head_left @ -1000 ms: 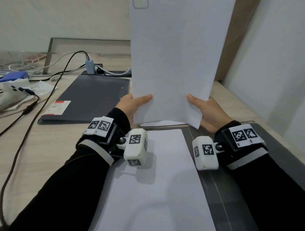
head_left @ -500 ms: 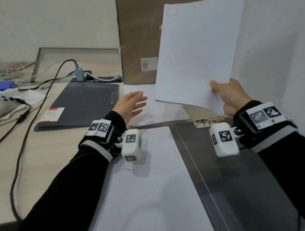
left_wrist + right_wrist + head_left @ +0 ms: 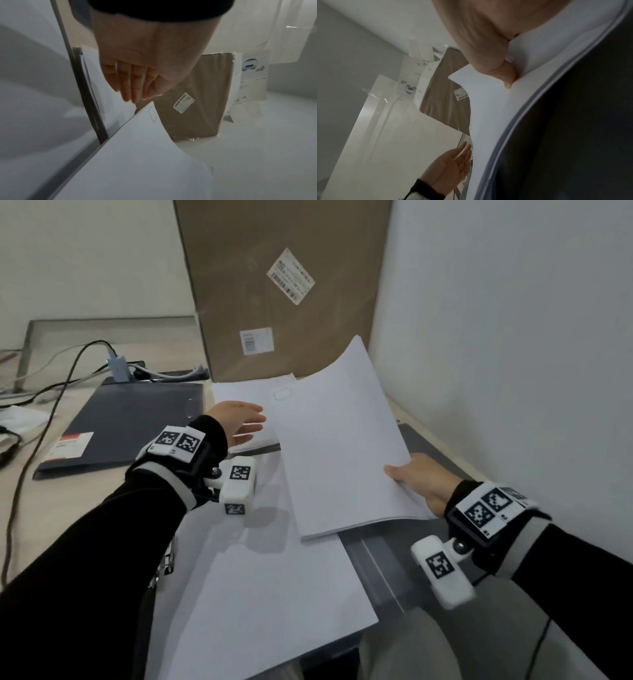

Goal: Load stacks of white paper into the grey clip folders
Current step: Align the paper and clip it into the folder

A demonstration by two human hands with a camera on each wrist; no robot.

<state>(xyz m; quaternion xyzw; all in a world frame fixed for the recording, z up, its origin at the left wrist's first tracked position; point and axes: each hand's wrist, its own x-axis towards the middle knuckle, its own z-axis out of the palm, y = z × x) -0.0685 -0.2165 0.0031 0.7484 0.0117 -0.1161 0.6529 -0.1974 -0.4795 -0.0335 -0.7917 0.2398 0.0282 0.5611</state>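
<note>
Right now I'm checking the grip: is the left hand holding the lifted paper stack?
No: the left hand is open beside the paper stack, which only the right hand grips at its near corner.

The paper stack (image 3: 342, 446) I grip with my right hand (image 3: 423, 484) covers the fingers under it, so only my thumb shows on top, and it hides the middle of the open grey clip folder (image 3: 428, 570) and most of the loose sheets (image 3: 246, 392) behind it. My left sleeve covers most of the metal clip (image 3: 168, 559) at the near sheet's left edge, and the labels on the brown package (image 3: 291, 275) are too small for me to read. The left wrist view is smeared, and the folder's near end runs off the bottom edge of the head view.
</note>
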